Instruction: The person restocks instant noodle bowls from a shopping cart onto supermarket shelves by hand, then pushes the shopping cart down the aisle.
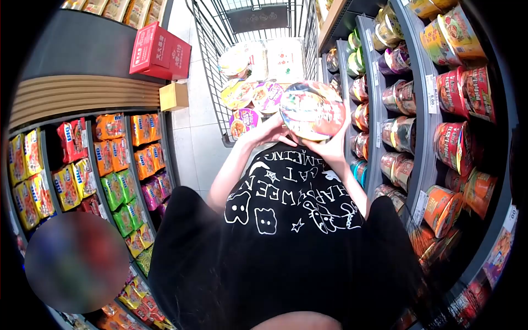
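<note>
Before the black shirt point(275, 258), 1 noodle bowl point(313, 110) lies between left hand point(270, 131) and right hand point(330, 147), each grasping its own side, cart point(258, 20) just beyond.

bright overall; white pack point(287, 61) washed out; fisheye-bowed shelves point(428, 132), black corners; blurred disc point(77, 263) lower left.

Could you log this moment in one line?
left hand: holding round tub | right hand: holding same tub | cart: other tubs inside
</note>
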{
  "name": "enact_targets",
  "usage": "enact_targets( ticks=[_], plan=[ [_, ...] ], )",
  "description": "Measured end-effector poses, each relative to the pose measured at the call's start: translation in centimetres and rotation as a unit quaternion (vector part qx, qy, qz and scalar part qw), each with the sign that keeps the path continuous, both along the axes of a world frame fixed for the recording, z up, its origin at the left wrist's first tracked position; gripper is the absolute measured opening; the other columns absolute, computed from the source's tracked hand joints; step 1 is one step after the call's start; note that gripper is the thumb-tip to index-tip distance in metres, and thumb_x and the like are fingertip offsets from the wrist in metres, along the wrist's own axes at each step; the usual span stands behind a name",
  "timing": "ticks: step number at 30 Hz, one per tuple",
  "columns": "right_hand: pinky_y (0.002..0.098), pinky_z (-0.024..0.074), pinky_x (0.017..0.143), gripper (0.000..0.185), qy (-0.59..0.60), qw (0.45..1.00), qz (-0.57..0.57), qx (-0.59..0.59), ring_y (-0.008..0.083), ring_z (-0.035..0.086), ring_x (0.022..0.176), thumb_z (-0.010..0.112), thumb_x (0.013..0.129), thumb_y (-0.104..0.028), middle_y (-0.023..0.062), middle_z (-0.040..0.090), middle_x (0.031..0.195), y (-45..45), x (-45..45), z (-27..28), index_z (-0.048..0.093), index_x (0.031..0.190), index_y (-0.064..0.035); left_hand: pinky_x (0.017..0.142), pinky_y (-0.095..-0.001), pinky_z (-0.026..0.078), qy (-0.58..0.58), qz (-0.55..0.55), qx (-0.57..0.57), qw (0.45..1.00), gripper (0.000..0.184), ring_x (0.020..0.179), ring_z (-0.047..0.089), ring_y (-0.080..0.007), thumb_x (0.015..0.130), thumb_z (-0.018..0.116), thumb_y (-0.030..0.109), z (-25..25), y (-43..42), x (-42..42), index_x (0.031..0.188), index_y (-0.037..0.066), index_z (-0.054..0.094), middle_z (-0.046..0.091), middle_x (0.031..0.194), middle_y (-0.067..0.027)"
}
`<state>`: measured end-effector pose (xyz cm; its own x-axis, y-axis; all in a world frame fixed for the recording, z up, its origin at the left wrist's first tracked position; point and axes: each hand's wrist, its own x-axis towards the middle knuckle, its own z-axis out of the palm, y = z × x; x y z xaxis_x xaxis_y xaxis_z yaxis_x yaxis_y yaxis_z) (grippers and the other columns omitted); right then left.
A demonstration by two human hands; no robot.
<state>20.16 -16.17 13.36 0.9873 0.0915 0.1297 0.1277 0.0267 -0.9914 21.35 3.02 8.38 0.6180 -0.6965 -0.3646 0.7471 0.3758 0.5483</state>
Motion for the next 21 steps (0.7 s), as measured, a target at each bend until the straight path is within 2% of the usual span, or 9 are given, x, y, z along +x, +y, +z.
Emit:
enact_targets(
  ticks=[2, 5, 8, 11, 12, 16, 17, 19, 21],
  plan=[
    [0.0377, 0.0262, 0.096, 0.114, 0.014, 0.999, 0.02, -0.039, 0.0256, 0.027, 0.116, 0.078, 0.048, -0.014, 0.0183, 0.021, 0.124, 0.2, 1.0, -0.3, -0.003, 0.127, -0.0061, 0.075, -0.0538, 0.043, 0.032, -0.028, -0.028, 0.999, 0.067, 0.107, 0.041, -0.0298, 0.077, 0.046, 0.047, -1.3, 1.4, 0.7, 0.125, 0.005, 0.023, 0.037, 0.121, -0.0146],
    [0.0379, 0.0287, 0.094, 0.115, 0.018, 0.996, 0.058, -0.068, 0.0254, 0.03, 0.115, 0.078, 0.048, -0.017, 0.0199, 0.025, 0.123, 1.0, 1.9, -0.5, -0.004, 0.127, -0.0065, 0.076, -0.0572, 0.041, 0.082, 0.013, -0.097, 0.992, 0.071, 0.11, 0.038, -0.0325, 0.076, 0.047, 0.047, 0.3, 2.4, 1.4, 0.127, 0.006, 0.02, 0.031, 0.126, -0.0151],
    [0.0377, 0.0245, 0.097, 0.114, 0.048, 0.997, 0.067, -0.006, 0.0276, 0.025, 0.119, 0.076, 0.051, -0.018, 0.0211, 0.021, 0.126, 1.5, 2.1, -2.8, -0.006, 0.128, -0.0068, 0.078, -0.0508, 0.043, 0.073, 0.039, -0.043, 0.996, 0.064, 0.11, 0.039, -0.031, 0.078, 0.048, 0.036, -0.8, 3.7, 3.0, 0.126, 0.004, 0.021, 0.032, 0.125, -0.0158],
    [0.0358, 0.0124, 0.101, 0.099, 0.008, 0.969, 0.034, -0.243, 0.0305, 0.013, 0.123, 0.07, 0.06, -0.02, 0.0213, 0.012, 0.132, 0.4, 2.2, -3.1, 0.001, 0.129, -0.0032, 0.068, -0.0361, 0.052, 0.028, 0.113, 0.063, 0.991, 0.052, 0.103, 0.046, -0.0288, 0.078, 0.049, 0.023, -1.6, 4.6, 6.5, 0.121, 0.003, 0.029, 0.039, 0.118, -0.016],
    [0.0356, 0.0127, 0.101, 0.097, 0.014, 0.97, 0.02, -0.242, 0.0299, 0.014, 0.123, 0.069, 0.061, -0.02, 0.0213, 0.013, 0.131, -0.2, 2.0, -3.6, 0.002, 0.129, -0.0018, 0.068, -0.0386, 0.051, 0.019, 0.132, 0.102, 0.986, 0.05, 0.101, 0.047, -0.0274, 0.077, 0.05, 0.022, -2.5, 5.0, 8.0, 0.12, 0.004, 0.03, 0.041, 0.114, -0.0148],
    [0.034, 0.0149, 0.1, 0.094, 0.054, 0.97, -0.091, -0.219, 0.028, 0.019, 0.122, 0.068, 0.062, -0.018, 0.022, 0.019, 0.13, -3.0, 0.3, -5.2, 0.005, 0.128, 0.0019, 0.069, -0.0483, 0.049, -0.013, 0.218, 0.259, 0.941, 0.041, 0.086, 0.044, -0.0142, 0.077, 0.051, 0.024, -12.4, 6.5, 15.5, 0.112, 0.007, 0.036, 0.043, 0.086, -0.0051],
    [0.034, 0.0157, 0.1, 0.093, 0.056, 0.968, -0.12, -0.213, 0.028, 0.02, 0.122, 0.068, 0.062, -0.018, 0.0222, 0.02, 0.129, -3.6, -0.2, -5.5, 0.006, 0.128, 0.0021, 0.07, -0.0441, 0.049, 0.006, 0.218, 0.184, 0.959, 0.04, 0.088, 0.046, -0.0155, 0.076, 0.053, 0.022, -14.7, 7.0, 17.1, 0.111, 0.007, 0.039, 0.046, 0.092, -0.0056],
    [0.0353, 0.0196, 0.099, 0.09, 0.079, 0.958, -0.156, -0.227, 0.0271, 0.021, 0.122, 0.066, 0.063, -0.007, 0.0205, 0.02, 0.13, -4.6, -1.4, -4.8, 0.006, 0.129, -0.0028, 0.072, -0.0425, 0.049, 0.048, 0.222, 0.173, 0.958, 0.043, 0.089, 0.052, -0.0274, 0.072, 0.056, 0.02, -15.0, 6.7, 19.1, 0.108, 0.003, 0.04, 0.05, 0.1, -0.0138],
    [0.0375, 0.0216, 0.098, 0.089, 0.125, 0.951, -0.201, -0.198, 0.028, 0.023, 0.121, 0.063, 0.063, 0.001, 0.0191, 0.019, 0.131, -4.9, -2.8, -3.6, 0.005, 0.13, -0.0082, 0.075, -0.041, 0.048, 0.058, 0.234, 0.172, 0.955, 0.042, 0.092, 0.051, -0.0288, 0.073, 0.056, 0.021, -19.8, 7.0, 20.8, 0.107, 0.003, 0.04, 0.05, 0.1, -0.0148]
  ],
)
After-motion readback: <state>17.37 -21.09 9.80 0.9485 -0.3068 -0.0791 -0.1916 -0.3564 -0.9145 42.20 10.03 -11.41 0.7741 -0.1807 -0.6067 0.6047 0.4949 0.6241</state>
